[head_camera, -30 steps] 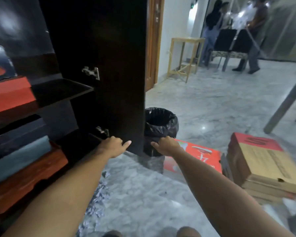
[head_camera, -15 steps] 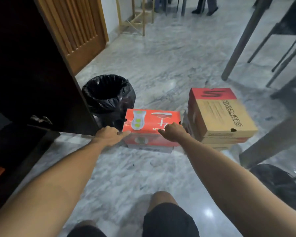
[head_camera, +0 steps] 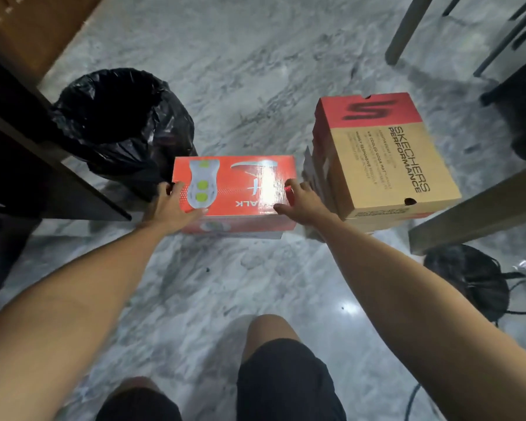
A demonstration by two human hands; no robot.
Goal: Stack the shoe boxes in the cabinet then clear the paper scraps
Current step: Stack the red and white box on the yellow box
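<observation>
1. Red shoe box [head_camera: 234,185] flat on the marble floor [head_camera: 255,71], long axis running left to right, between both hands.
2. Left hand [head_camera: 172,205] clasping the left end, right hand [head_camera: 299,199] the right end, fingers curled over the edges; equally near.
3. Glossy printed cardboard, rectangular; matte tan box stack [head_camera: 383,153] just right, black-lined bin [head_camera: 119,117] far-left.

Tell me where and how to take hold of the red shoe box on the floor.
Grip the red shoe box by its two short ends, one hand from each side, as the left hand and right hand are placed. It lies flat and is too wide for one hand; the bin and the box stack flank it.
</observation>
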